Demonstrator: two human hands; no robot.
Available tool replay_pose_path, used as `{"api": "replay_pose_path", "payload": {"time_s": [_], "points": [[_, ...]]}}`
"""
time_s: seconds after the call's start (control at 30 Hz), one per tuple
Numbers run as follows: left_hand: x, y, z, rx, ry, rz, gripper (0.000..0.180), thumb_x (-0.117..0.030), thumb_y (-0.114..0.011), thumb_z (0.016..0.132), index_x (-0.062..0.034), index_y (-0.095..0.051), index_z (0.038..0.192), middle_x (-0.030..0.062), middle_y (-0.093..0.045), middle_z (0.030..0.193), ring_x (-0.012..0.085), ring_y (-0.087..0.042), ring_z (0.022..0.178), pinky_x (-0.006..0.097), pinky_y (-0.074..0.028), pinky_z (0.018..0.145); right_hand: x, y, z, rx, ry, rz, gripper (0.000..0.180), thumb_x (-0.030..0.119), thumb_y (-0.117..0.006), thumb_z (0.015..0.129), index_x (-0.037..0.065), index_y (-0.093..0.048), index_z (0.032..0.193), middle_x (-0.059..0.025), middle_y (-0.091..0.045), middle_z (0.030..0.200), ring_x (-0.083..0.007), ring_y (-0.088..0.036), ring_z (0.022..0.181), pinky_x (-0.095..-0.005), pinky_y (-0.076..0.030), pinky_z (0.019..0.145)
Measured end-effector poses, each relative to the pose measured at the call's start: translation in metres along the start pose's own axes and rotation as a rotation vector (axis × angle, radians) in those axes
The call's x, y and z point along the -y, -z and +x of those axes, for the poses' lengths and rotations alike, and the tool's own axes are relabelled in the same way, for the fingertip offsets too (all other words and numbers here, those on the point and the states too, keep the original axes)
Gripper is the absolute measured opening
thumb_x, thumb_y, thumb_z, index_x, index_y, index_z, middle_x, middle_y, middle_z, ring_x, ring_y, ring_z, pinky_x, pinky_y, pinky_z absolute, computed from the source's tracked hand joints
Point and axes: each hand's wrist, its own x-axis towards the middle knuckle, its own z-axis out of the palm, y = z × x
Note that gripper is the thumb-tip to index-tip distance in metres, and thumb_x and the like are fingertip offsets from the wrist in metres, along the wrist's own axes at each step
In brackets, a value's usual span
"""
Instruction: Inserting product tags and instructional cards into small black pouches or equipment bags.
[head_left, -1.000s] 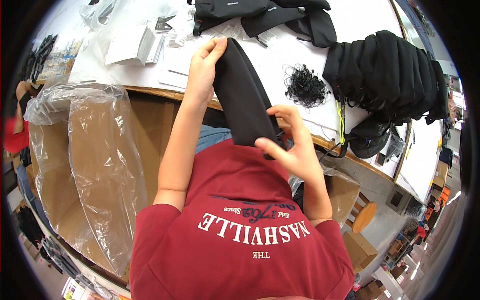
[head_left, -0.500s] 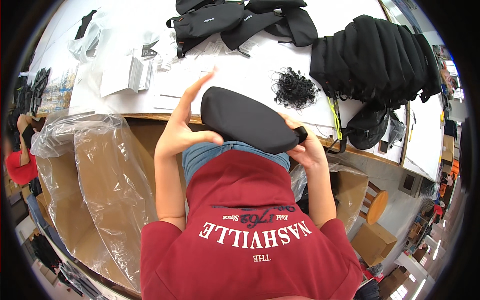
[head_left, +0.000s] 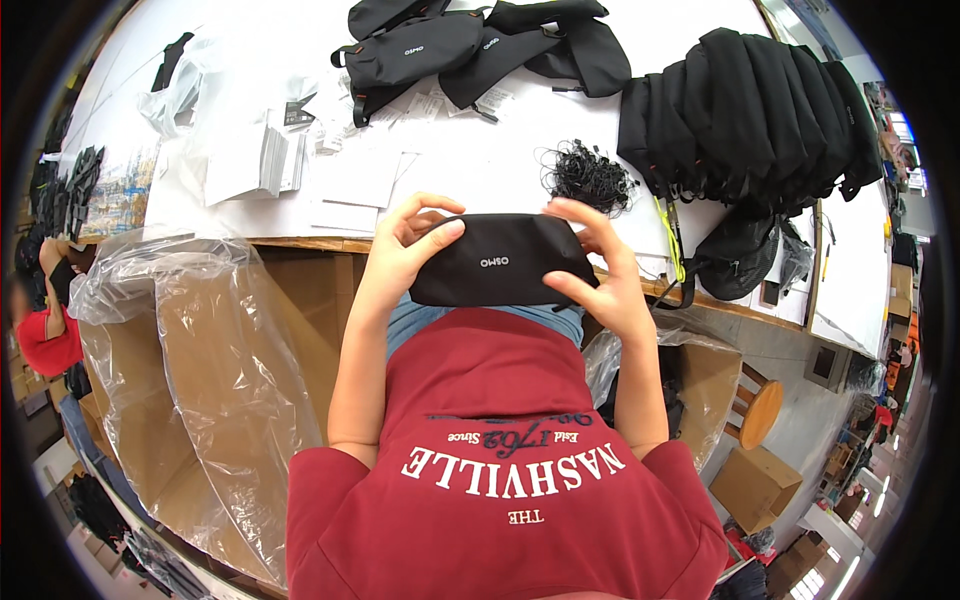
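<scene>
A black fabric pouch (head_left: 470,285) with a small light print is held level in front of my waist, by the near edge of the white table. My left hand (head_left: 400,250) grips its left end, thumb on the upper corner and fingers curled behind. At the other end, my right hand (head_left: 618,285) has its thumb on the pouch's face and its fingers bent round the upper right corner. Just beyond lies a tangled heap of thin black cords (head_left: 585,178).
More black pouches (head_left: 415,55) lie at the table's far side, and a packed row of them (head_left: 740,115) stands right. Stacked white cards (head_left: 245,165) sit left. Plastic-lined cardboard boxes (head_left: 200,380) stand below the table edge. A wooden stool (head_left: 762,412) is at right.
The pouch has turned from a slant to level, and its printed face now shows. My left hand has closed from spread fingers onto its left end; my right hand has shifted its hold.
</scene>
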Motion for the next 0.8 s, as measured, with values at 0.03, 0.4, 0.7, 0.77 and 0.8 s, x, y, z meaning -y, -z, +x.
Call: {"api": "replay_pose_path", "payload": {"time_s": [0.03, 0.4, 0.7, 0.77, 0.8], "points": [[0.000, 0.001, -0.001, 0.039, 0.053, -0.028, 0.024, -0.011, -0.067, 0.086, -0.0044, -0.060, 0.108, 0.0032, -0.063, 0.090, 0.0072, -0.059, 0.081, 0.020, -0.045, 0.071, 0.002, 0.000, 0.000, 0.064, -0.047, -0.093, 0.036, 0.018, -0.072, 0.080, 0.006, -0.061, 0.112, -0.0057, -0.064, 0.110, -0.0131, -0.060, 0.086, -0.0260, -0.047, 0.071], [0.009, 0.003, -0.019, 0.102, -0.224, 0.045, 0.045, -0.001, -0.069, 0.079, -0.0043, -0.058, 0.123, 0.0048, -0.059, 0.111, 0.0111, -0.055, 0.101, 0.024, -0.044, 0.085, -0.018, 0.004, -0.014, -0.156, -0.100, 0.184, 0.019, 0.004, -0.070, 0.080, 0.001, -0.066, 0.099, -0.0081, -0.067, 0.101, -0.0145, -0.063, 0.089, -0.0270, -0.048, 0.079], [0.003, -0.013, -0.011, 0.010, -0.556, 0.177, 0.014, -0.010, -0.071, 0.076, -0.0005, -0.067, 0.086, 0.0125, -0.062, 0.096, 0.0212, -0.057, 0.090, 0.032, -0.043, 0.084, 0.004, 0.031, -0.003, -0.052, 0.124, 0.040, 0.007, 0.005, -0.070, 0.075, 0.000, -0.067, 0.077, -0.0119, -0.069, 0.091, -0.0218, -0.064, 0.086, -0.0308, -0.048, 0.078], [0.003, -0.011, -0.015, -0.026, -0.483, 0.220, 0.011, -0.007, -0.067, 0.078, 0.0001, -0.067, 0.086, 0.0142, -0.060, 0.097, 0.0232, -0.057, 0.097, 0.034, -0.042, 0.090, 0.006, 0.035, -0.001, -0.011, 0.090, 0.014, 0.007, 0.006, -0.071, 0.074, 0.001, -0.067, 0.077, -0.0099, -0.068, 0.091, -0.0197, -0.064, 0.085, -0.0297, -0.048, 0.077], [0.004, -0.003, -0.016, 0.043, -0.466, 0.274, 0.016, -0.012, -0.067, 0.080, 0.0005, -0.067, 0.089, 0.0141, -0.058, 0.106, 0.0218, -0.054, 0.103, 0.033, -0.041, 0.091, 0.006, 0.033, 0.003, 0.000, 0.088, 0.021, 0.008, 0.006, -0.072, 0.074, 0.001, -0.067, 0.077, -0.0090, -0.068, 0.091, -0.0189, -0.064, 0.085, -0.0292, -0.048, 0.076]]}}
